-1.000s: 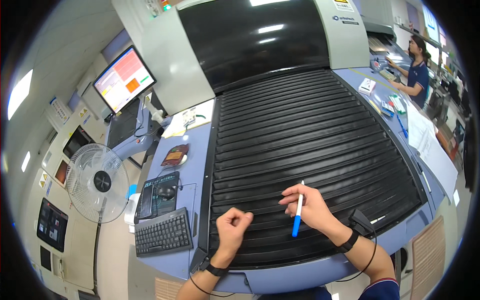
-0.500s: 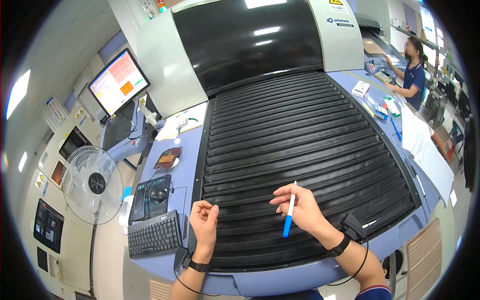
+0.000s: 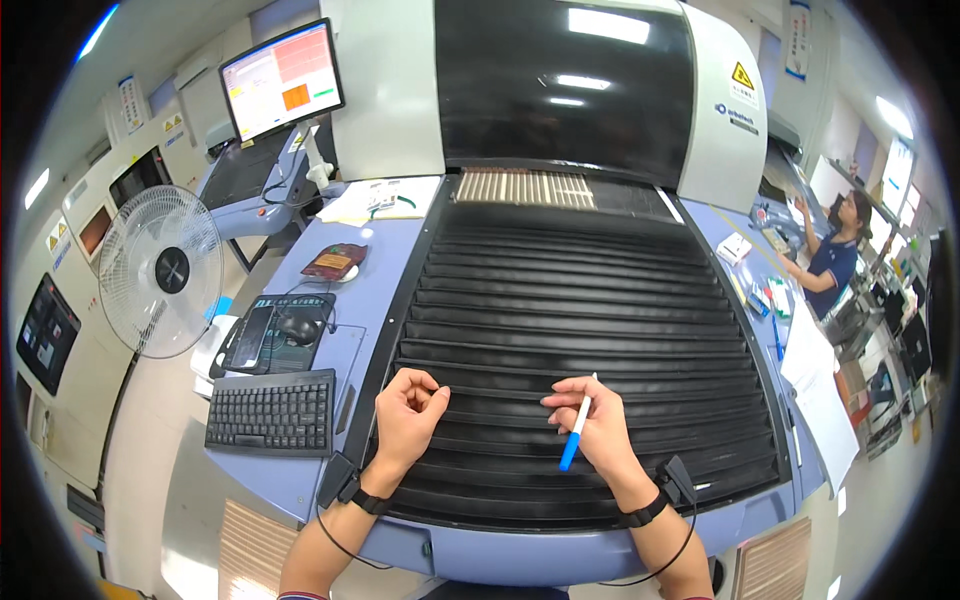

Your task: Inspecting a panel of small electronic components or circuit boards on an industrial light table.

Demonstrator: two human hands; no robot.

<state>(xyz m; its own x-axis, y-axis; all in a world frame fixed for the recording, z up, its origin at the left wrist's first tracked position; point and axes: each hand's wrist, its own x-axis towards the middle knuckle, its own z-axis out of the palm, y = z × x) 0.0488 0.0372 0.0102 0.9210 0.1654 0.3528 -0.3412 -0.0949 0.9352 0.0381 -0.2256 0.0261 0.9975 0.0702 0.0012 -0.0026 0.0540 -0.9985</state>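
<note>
Over the near part of the black pleated bellows cover [image 3: 560, 312], both of my hands hang side by side. My left hand [image 3: 408, 412] is curled closed, thumb against the bent fingers, with nothing visible in it. A white pen with a blue cap [image 3: 574, 436] is gripped in my right hand [image 3: 603, 425], its blue end pointing down toward me. Under the dark hood of the large machine [image 3: 565, 85], a light ribbed panel [image 3: 524, 189] shows at the far end of the bellows.
Left of the bellows are a keyboard [image 3: 270, 412], a mouse [image 3: 298, 328], a brown packet [image 3: 335, 262] and papers [image 3: 382, 199]. A monitor [image 3: 281, 80] and fan [image 3: 160, 271] stand farther left. On the right lie white sheets [image 3: 818, 370]; a person [image 3: 834, 255] works at another machine.
The light ribbed panel has come into sight at the far end, and the bellows pleats have shifted toward me. My view has turned; the pen stays in my right hand.
</note>
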